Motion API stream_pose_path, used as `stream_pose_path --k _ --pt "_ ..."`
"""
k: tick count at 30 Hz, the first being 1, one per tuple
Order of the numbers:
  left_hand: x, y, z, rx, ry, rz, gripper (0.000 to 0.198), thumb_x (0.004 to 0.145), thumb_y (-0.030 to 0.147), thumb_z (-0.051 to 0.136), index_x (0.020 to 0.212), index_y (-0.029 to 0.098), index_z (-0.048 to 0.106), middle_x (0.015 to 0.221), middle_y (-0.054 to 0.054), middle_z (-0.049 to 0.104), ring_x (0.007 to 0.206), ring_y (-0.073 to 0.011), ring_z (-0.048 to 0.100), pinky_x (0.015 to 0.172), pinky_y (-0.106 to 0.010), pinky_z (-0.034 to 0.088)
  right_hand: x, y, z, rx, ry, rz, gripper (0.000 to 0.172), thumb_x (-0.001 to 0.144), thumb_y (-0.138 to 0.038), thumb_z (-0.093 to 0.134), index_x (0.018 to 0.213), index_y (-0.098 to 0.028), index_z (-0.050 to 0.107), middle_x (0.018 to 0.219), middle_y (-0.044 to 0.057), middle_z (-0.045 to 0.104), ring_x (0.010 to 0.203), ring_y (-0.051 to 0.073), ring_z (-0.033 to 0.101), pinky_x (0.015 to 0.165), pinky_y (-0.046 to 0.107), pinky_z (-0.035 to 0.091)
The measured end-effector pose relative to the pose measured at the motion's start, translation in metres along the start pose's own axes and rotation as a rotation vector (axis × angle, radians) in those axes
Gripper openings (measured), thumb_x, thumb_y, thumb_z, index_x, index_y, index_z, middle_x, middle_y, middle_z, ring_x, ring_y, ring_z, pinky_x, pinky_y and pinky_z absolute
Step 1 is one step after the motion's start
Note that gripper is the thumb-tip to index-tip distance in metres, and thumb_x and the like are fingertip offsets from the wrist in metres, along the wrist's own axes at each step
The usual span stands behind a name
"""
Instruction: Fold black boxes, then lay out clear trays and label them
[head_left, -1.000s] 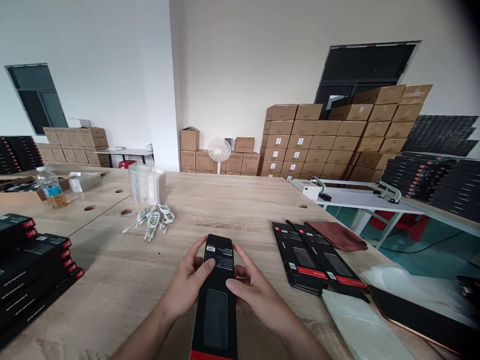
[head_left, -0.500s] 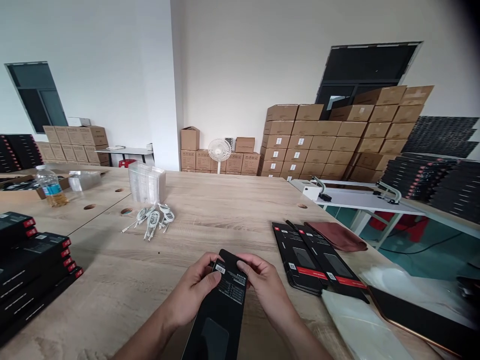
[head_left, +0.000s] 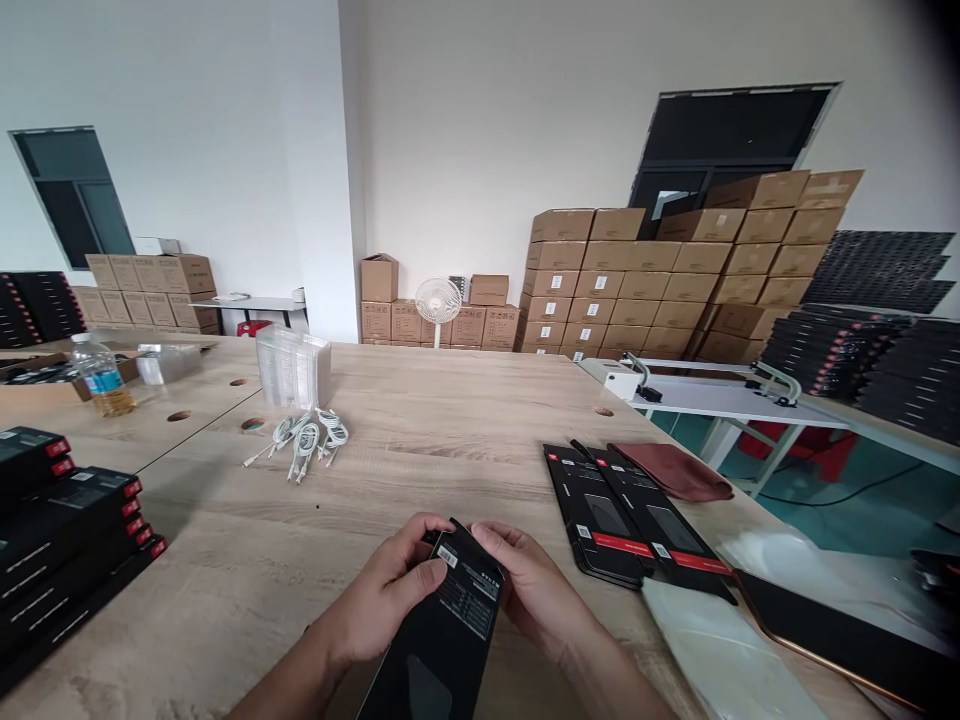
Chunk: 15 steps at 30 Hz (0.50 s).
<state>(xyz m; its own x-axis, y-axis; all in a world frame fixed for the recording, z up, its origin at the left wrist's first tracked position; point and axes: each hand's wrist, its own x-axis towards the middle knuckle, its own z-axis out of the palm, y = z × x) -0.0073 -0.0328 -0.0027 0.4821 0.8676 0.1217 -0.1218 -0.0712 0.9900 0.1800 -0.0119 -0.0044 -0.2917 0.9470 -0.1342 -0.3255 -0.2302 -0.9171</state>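
Both of my hands grip the far end of a long flat black package box [head_left: 442, 640] low in the middle of the view, above the wooden table [head_left: 465, 420]. My left hand [head_left: 390, 595] curls round its left edge with the thumb on a small white label. My right hand [head_left: 529, 590] wraps the right edge, fingers closed over the top corner. The box runs back toward me and out of the bottom of the picture, tilted slightly to the right.
Flat black boxes with red stripes [head_left: 630, 520] lie right of my hands beside a dark red cloth [head_left: 675, 470]. Stacked black boxes [head_left: 60, 530] fill the left edge. White coiled cables [head_left: 307, 435], clear plastic trays [head_left: 292, 365] and a water bottle [head_left: 101, 375] sit farther back. Cardboard cartons [head_left: 675, 270] line the wall.
The black box has come back toward me and lower, its far end tipping to the right. My hands have shifted from its sides up to its far end.
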Motion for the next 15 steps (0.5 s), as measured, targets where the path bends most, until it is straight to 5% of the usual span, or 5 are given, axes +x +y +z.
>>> stream_pose_path --k 6,15 --pt "-0.0018 -0.0029 0.0014 -0.031 0.013 -0.004 0.052 0.088 0.042 0.056 0.133 0.025 0.036 0.089 -0.001 0.057 0.072 -0.0122 0.05 0.065 -0.026 0.038 -0.0019 -0.0016 -0.0041 -0.223 0.026 -0.179 0.032 0.07 -0.045 0.079 0.076 -0.015 0.071 0.073 0.002 0.064 0.071 0.016 0.053 0.067 0.027 0.04" --pt "0.0014 -0.0009 0.0053 -0.164 0.041 0.033 0.031 0.087 0.038 0.059 0.113 0.022 0.054 0.083 0.001 0.057 0.069 -0.0098 0.049 0.063 -0.023 0.038 -0.0066 -0.0063 0.0021 -0.19 0.019 -0.156 0.033 0.073 -0.049 0.075 0.076 -0.016 0.073 0.07 0.002 0.065 0.071 0.018 0.057 0.073 0.031 0.043"
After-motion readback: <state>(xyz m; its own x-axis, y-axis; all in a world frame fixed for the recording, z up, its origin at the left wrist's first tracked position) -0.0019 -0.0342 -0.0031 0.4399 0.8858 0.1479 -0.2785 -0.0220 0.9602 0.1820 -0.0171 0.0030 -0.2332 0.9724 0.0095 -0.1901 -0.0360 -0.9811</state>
